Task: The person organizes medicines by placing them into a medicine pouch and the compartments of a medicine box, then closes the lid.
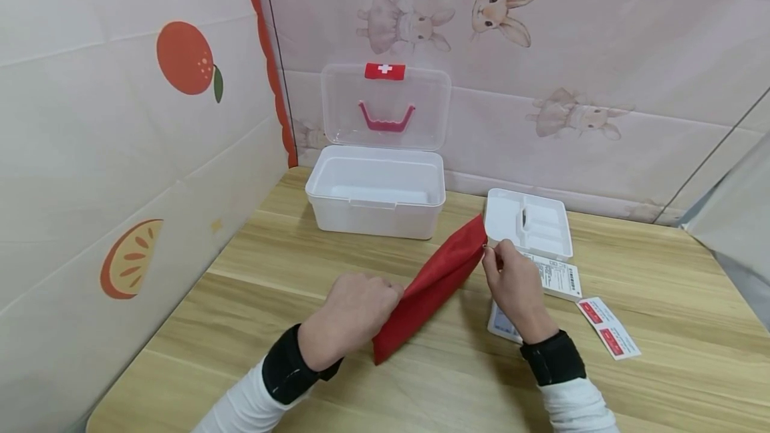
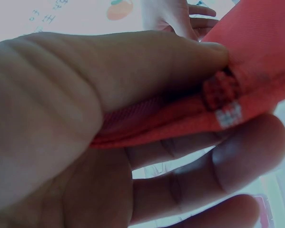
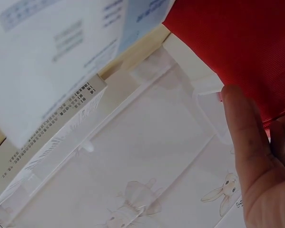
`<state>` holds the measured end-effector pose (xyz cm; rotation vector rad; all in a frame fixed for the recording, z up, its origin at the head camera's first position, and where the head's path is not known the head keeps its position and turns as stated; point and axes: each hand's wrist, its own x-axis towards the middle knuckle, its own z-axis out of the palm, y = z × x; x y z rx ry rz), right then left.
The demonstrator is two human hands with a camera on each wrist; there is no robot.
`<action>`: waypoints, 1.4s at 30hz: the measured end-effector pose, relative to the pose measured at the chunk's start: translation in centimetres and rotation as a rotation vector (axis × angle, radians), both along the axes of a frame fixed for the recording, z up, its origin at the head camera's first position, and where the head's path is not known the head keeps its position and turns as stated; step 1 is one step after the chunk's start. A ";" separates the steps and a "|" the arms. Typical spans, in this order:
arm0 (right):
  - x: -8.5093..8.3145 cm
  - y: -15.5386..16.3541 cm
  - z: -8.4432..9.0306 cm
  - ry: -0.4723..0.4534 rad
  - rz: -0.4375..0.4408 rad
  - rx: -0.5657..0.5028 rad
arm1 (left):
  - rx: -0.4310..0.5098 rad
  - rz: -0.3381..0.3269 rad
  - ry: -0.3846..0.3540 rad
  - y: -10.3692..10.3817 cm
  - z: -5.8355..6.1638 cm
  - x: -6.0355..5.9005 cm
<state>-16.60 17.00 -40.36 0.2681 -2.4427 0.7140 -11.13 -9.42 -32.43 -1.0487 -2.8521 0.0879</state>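
A red fabric pouch is held up at a slant over the table, between the two hands. My left hand grips its left side; in the left wrist view the thumb presses on one face of the pouch, with fingers beneath its zippered edge. At the far right corner, my right hand pinches a small bit of the zipper, most likely the pull, between thumb and index finger. Those fingertips are partly hidden in the right wrist view. What the pouch contains cannot be seen.
A white first-aid box with its clear lid raised stands at the back. To its right lie a white compartment tray, a printed white box, a red-and-white packet and a blue-and-white pack partly under the right hand.
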 end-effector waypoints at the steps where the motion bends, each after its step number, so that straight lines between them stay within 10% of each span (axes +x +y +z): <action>1: 0.0 0.0 0.0 0.001 0.001 0.000 | 0.000 -0.001 0.001 0.0 0.0 0.0; 42: -0.6 1.3 0.0 -0.056 -0.045 -0.040 | -0.056 -0.086 -0.073 0.3 0.5 0.4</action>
